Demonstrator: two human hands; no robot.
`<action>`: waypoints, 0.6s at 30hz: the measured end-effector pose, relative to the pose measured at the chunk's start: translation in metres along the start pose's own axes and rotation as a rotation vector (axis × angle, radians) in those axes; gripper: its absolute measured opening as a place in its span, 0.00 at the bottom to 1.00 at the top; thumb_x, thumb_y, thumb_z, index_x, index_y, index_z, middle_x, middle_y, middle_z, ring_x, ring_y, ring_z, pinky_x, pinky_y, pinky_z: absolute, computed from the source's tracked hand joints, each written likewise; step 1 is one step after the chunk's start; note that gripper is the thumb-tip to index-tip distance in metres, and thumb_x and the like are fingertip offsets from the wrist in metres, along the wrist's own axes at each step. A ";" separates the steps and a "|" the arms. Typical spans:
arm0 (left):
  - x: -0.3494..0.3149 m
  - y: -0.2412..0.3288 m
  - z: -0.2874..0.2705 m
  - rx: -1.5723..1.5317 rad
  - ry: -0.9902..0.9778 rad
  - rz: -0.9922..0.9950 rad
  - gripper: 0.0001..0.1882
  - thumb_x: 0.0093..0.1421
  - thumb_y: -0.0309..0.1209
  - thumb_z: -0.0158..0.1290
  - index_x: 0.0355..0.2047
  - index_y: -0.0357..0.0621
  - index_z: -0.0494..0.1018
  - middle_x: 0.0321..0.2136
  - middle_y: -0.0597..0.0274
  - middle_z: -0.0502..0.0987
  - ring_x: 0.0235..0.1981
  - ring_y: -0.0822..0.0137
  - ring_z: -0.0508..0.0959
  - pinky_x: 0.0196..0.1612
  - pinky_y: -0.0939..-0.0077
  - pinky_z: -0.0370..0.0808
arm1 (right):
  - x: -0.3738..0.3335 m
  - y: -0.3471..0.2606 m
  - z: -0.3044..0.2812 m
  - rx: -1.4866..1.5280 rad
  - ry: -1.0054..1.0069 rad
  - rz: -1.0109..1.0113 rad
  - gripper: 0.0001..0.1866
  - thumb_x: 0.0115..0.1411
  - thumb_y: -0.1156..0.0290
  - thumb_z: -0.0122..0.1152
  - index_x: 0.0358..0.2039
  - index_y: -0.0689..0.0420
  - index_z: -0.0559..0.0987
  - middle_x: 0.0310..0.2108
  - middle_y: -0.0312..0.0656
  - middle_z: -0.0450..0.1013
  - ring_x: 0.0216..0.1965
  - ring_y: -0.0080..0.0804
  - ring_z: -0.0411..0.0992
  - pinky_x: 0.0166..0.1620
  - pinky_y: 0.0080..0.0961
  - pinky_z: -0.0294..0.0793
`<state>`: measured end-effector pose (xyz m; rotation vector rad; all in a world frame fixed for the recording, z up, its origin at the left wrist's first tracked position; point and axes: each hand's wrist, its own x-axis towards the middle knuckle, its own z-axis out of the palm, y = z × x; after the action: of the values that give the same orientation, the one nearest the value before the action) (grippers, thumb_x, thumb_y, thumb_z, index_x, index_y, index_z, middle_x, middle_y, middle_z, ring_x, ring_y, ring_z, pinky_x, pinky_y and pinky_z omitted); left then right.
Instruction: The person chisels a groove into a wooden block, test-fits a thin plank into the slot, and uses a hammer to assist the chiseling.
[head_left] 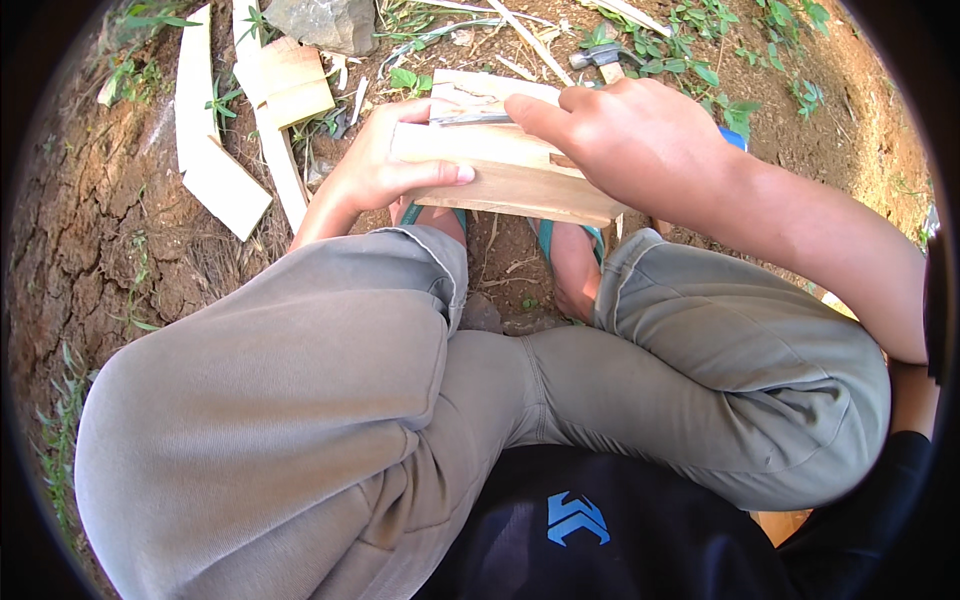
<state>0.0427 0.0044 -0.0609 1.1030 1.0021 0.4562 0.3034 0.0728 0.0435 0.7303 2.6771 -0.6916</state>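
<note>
On bare cracked dirt (pixel 90 230) w/ sparse weeds, person squats, grey trousers (pixel 300 400) filling most of view, feet in teal sandals (pixel 560 240) below the work. Pale wood offcuts (pixel 215 170) lie well apart to the left, grey rock (pixel 320 22) top centre, hammer (pixel 600 58) lying in weeds at top, just past the right hand.

Wooden board (pixel 510 170) is held above the feet, between knees, roughly level, notch cut in its right edge. Looks stiff, light, dry; prob. splintery at edges, so best gripped on long flat faces, not the notch.

Left hand (pixel 385 160) is closed round board's left end, thumb lying across front face. Right hand (pixel 630 135) is curled, fingers bent over board's top right, index fingertip pressing a small metal blade-like tool (pixel 470 117) against the wood; can't tell exact tool type.
</note>
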 end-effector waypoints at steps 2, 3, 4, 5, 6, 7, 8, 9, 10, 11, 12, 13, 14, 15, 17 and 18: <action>-0.001 0.000 0.000 0.013 0.004 0.002 0.33 0.48 0.42 0.71 0.51 0.35 0.78 0.42 0.54 0.84 0.43 0.67 0.82 0.51 0.69 0.77 | -0.002 -0.003 0.003 -0.034 0.027 -0.001 0.15 0.57 0.70 0.62 0.45 0.58 0.77 0.28 0.50 0.81 0.30 0.45 0.84 0.32 0.40 0.83; -0.001 0.000 0.000 0.010 0.001 -0.004 0.33 0.48 0.42 0.71 0.51 0.35 0.78 0.42 0.54 0.84 0.43 0.66 0.82 0.51 0.69 0.77 | -0.004 -0.005 0.004 -0.063 0.045 -0.002 0.14 0.57 0.70 0.62 0.45 0.58 0.77 0.28 0.50 0.81 0.31 0.44 0.84 0.32 0.40 0.83; 0.000 0.000 0.000 0.007 -0.008 -0.009 0.33 0.48 0.41 0.71 0.51 0.35 0.78 0.42 0.54 0.84 0.43 0.66 0.82 0.51 0.69 0.77 | -0.005 -0.006 0.005 -0.091 0.061 0.003 0.14 0.57 0.70 0.62 0.44 0.58 0.77 0.28 0.50 0.81 0.31 0.43 0.84 0.31 0.39 0.83; 0.002 -0.001 0.000 0.004 -0.018 -0.013 0.33 0.48 0.41 0.71 0.51 0.35 0.78 0.42 0.54 0.84 0.43 0.66 0.82 0.51 0.69 0.77 | -0.005 -0.005 0.005 -0.119 0.075 -0.006 0.14 0.57 0.70 0.62 0.43 0.58 0.77 0.28 0.50 0.81 0.31 0.42 0.84 0.31 0.38 0.83; 0.005 -0.001 0.000 0.010 -0.025 -0.004 0.33 0.48 0.41 0.71 0.51 0.35 0.78 0.42 0.54 0.84 0.43 0.66 0.82 0.51 0.69 0.77 | -0.004 -0.004 0.004 -0.148 0.089 -0.014 0.13 0.57 0.70 0.62 0.43 0.58 0.77 0.28 0.50 0.81 0.31 0.42 0.84 0.31 0.37 0.83; 0.002 0.001 0.000 0.019 -0.018 0.000 0.33 0.47 0.41 0.71 0.51 0.35 0.78 0.42 0.54 0.84 0.43 0.66 0.82 0.50 0.69 0.77 | -0.001 -0.005 0.002 -0.174 0.107 -0.037 0.13 0.57 0.70 0.62 0.42 0.59 0.77 0.29 0.50 0.81 0.31 0.41 0.84 0.31 0.36 0.83; -0.001 0.002 0.000 0.028 -0.010 0.003 0.33 0.47 0.41 0.70 0.51 0.35 0.78 0.42 0.54 0.84 0.43 0.66 0.82 0.50 0.69 0.77 | 0.001 -0.007 -0.001 -0.176 0.071 -0.046 0.12 0.57 0.70 0.62 0.41 0.59 0.77 0.29 0.49 0.81 0.32 0.41 0.84 0.31 0.36 0.83; -0.004 0.002 0.000 0.019 -0.005 -0.007 0.33 0.47 0.41 0.71 0.51 0.35 0.78 0.42 0.54 0.84 0.43 0.66 0.82 0.50 0.69 0.77 | 0.003 -0.011 -0.007 -0.178 0.035 -0.056 0.12 0.57 0.70 0.62 0.41 0.60 0.77 0.29 0.49 0.81 0.32 0.41 0.84 0.31 0.35 0.83; -0.002 0.001 0.001 0.009 -0.013 -0.013 0.33 0.47 0.42 0.71 0.51 0.35 0.78 0.42 0.54 0.84 0.43 0.66 0.82 0.50 0.69 0.77 | 0.004 -0.012 -0.011 -0.181 -0.006 -0.051 0.12 0.57 0.70 0.62 0.40 0.60 0.77 0.29 0.49 0.82 0.32 0.41 0.84 0.31 0.34 0.83; -0.001 0.001 0.002 -0.002 -0.020 -0.019 0.34 0.47 0.42 0.71 0.51 0.35 0.78 0.42 0.54 0.84 0.43 0.66 0.82 0.50 0.69 0.77 | 0.004 -0.013 -0.012 -0.188 -0.007 -0.044 0.11 0.57 0.70 0.62 0.40 0.61 0.77 0.29 0.49 0.82 0.32 0.40 0.84 0.31 0.34 0.84; 0.000 0.000 0.001 -0.009 -0.022 -0.021 0.34 0.47 0.42 0.71 0.51 0.35 0.78 0.42 0.53 0.84 0.43 0.66 0.82 0.50 0.69 0.77 | 0.003 -0.014 -0.014 -0.196 -0.009 -0.037 0.11 0.57 0.70 0.62 0.39 0.61 0.77 0.29 0.49 0.82 0.32 0.40 0.84 0.31 0.34 0.84; 0.002 0.000 0.001 -0.016 -0.023 -0.024 0.34 0.47 0.42 0.71 0.51 0.35 0.78 0.42 0.53 0.84 0.44 0.66 0.82 0.50 0.69 0.77 | 0.003 -0.014 -0.014 -0.203 -0.010 -0.030 0.11 0.57 0.70 0.62 0.39 0.61 0.77 0.29 0.49 0.82 0.32 0.40 0.84 0.32 0.33 0.84; 0.005 0.000 0.000 -0.023 -0.025 -0.027 0.34 0.46 0.41 0.71 0.51 0.35 0.78 0.42 0.53 0.84 0.44 0.66 0.82 0.50 0.69 0.76 | 0.001 -0.013 -0.014 -0.216 -0.009 -0.032 0.11 0.57 0.70 0.62 0.39 0.61 0.77 0.29 0.49 0.82 0.32 0.40 0.84 0.31 0.33 0.84; 0.004 -0.001 0.000 -0.017 -0.022 -0.022 0.34 0.46 0.41 0.71 0.51 0.35 0.78 0.42 0.53 0.84 0.44 0.66 0.82 0.50 0.69 0.76 | -0.003 -0.012 -0.014 -0.229 -0.006 -0.040 0.11 0.56 0.70 0.62 0.39 0.61 0.77 0.29 0.49 0.81 0.31 0.40 0.84 0.31 0.33 0.83; 0.004 -0.002 0.000 -0.006 -0.020 -0.012 0.34 0.46 0.41 0.71 0.51 0.35 0.78 0.42 0.53 0.84 0.44 0.65 0.82 0.51 0.69 0.76 | -0.013 -0.009 -0.013 -0.259 -0.006 -0.038 0.12 0.56 0.70 0.63 0.39 0.61 0.77 0.28 0.49 0.81 0.30 0.40 0.84 0.29 0.33 0.83; 0.005 -0.003 0.000 -0.015 -0.016 -0.009 0.34 0.46 0.41 0.71 0.51 0.35 0.78 0.42 0.53 0.84 0.44 0.65 0.82 0.51 0.69 0.76 | -0.018 -0.008 -0.012 -0.275 -0.009 -0.029 0.12 0.56 0.70 0.63 0.39 0.61 0.76 0.27 0.49 0.81 0.29 0.40 0.84 0.28 0.33 0.83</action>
<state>0.0445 0.0068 -0.0652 1.0871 0.9877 0.4461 0.3121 0.0656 0.0633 0.6140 2.7033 -0.3208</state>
